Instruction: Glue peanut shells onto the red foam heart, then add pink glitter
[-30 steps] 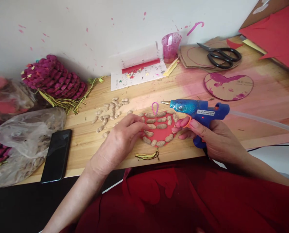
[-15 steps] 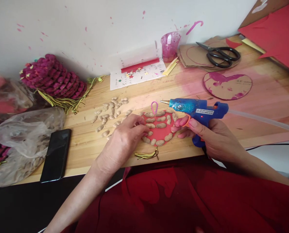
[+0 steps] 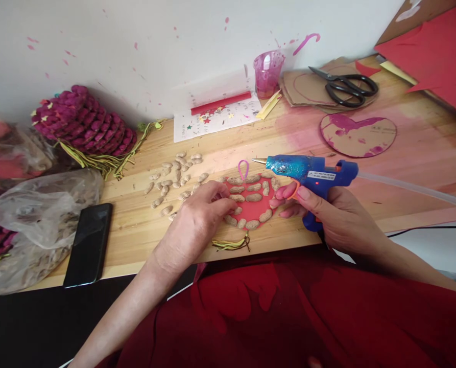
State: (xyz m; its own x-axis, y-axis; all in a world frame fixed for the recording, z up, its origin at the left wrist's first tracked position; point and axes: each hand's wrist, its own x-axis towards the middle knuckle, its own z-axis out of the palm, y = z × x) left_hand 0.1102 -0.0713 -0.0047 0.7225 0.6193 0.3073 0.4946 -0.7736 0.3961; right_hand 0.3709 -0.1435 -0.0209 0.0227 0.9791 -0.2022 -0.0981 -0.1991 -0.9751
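Desk, pale wood, pink-stained at right: the work is being supported on it. Clear plastic bag, crumpled: being kept at far left. Stack of magenta peanut-covered pieces: being leaned against the wall. Left hand: being rested at the left edge of the red base, its fingers being kept bent and close to the thumb, beside a small peanut; whether anything is being pinched cannot be told. Right hand: its fingers being wrapped around the glue gun. Glue gun, blue, orange trigger: being held above the desk, nozzle being aimed left. Heart-shaped cardboard, magenta-smeared: being kept beyond the gun. Red base: being laid flat between the hands, its border and upper part being lined with peanuts. Black phone: being kept beside the bag. Yellow-green tassel: being attached below the base. Loose peanuts: being scattered left of the base.
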